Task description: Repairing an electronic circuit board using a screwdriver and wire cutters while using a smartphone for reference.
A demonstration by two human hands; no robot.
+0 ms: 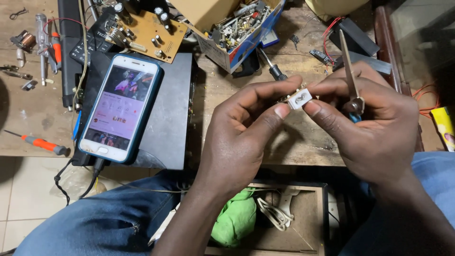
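— White plastic, that small part (300,99): where does it sit?

— Pinched between my left hand (241,137) thumb and forefinger, over the wooden bench (303,142). My right hand (374,128) touches its right side and holds metal tweezers (350,76) (tip up, I think), long axis pointing away from me.
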